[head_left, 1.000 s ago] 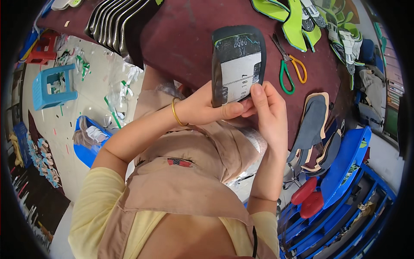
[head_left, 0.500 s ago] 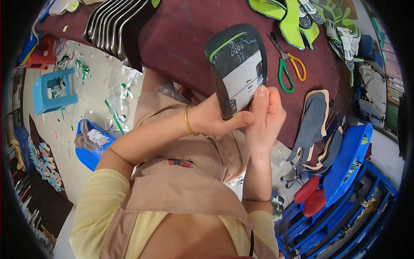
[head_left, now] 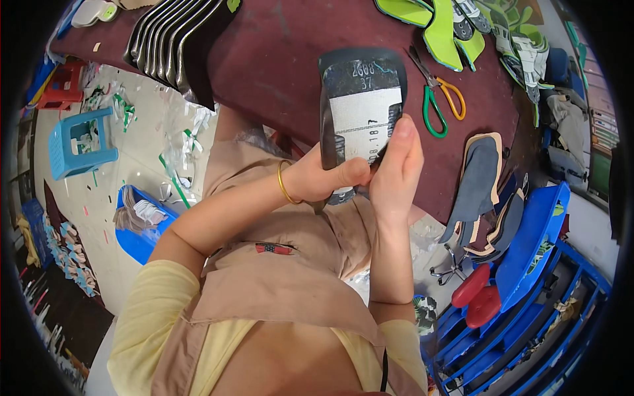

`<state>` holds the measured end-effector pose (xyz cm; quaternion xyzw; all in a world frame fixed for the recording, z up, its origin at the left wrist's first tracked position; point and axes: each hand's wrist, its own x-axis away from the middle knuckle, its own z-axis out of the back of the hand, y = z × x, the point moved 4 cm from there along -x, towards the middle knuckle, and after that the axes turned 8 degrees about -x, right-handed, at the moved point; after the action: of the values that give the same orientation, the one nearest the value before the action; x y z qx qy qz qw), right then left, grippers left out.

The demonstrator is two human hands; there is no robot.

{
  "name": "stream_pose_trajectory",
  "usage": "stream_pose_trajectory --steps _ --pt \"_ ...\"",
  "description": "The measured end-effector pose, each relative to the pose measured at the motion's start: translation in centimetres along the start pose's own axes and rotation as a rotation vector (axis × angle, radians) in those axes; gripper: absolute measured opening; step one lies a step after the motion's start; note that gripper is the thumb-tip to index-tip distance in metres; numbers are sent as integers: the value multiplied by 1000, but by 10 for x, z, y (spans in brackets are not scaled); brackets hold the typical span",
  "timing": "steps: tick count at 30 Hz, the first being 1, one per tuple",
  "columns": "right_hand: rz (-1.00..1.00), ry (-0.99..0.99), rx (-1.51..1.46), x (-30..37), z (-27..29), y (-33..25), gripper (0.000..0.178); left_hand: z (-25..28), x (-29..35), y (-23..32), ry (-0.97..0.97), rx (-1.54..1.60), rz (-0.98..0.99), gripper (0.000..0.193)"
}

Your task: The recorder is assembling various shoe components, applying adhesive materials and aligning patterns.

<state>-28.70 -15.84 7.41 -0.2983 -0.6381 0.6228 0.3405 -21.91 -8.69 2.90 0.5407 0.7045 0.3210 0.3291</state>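
Both of my hands hold a black shoe sole [head_left: 365,71] upright above the near edge of the table, with its white panel facing me. My left hand [head_left: 323,177], a gold bangle at its wrist, grips the lower left side with the thumb across the front. On the lower right side is my right hand [head_left: 397,165], its thumb pressed along the edge; its other fingers are partly hidden. Just right of the sole, scissors [head_left: 432,80] with one green and one yellow handle lie on the maroon table [head_left: 271,72].
At the table's left stands a row of dark, glossy curved pieces [head_left: 175,49]. Lime-green sole pieces [head_left: 441,36] lie at the far right, grey-and-beige ones [head_left: 481,175] nearer. A blue bin [head_left: 531,244] stands at right; a blue stool [head_left: 82,142] and blue tray [head_left: 135,234] are on the littered floor.
The sole has turned to face me more squarely and come slightly lower, showing more of its white panel. Both hands still hold it, and the right hand has shifted slightly left and up.
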Motion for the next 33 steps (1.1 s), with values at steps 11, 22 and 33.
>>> stream_pose_trajectory --steps 11,22,33 --pt "370 -138 849 12 28 26 48 56 -41 20 638 196 111 38" --pt "106 -179 548 -42 81 47 35 40 -67 22 -163 -1811 -683 28" --pt "-110 -202 153 -31 97 30 16 49 -55 15 -227 -1642 -735 24"
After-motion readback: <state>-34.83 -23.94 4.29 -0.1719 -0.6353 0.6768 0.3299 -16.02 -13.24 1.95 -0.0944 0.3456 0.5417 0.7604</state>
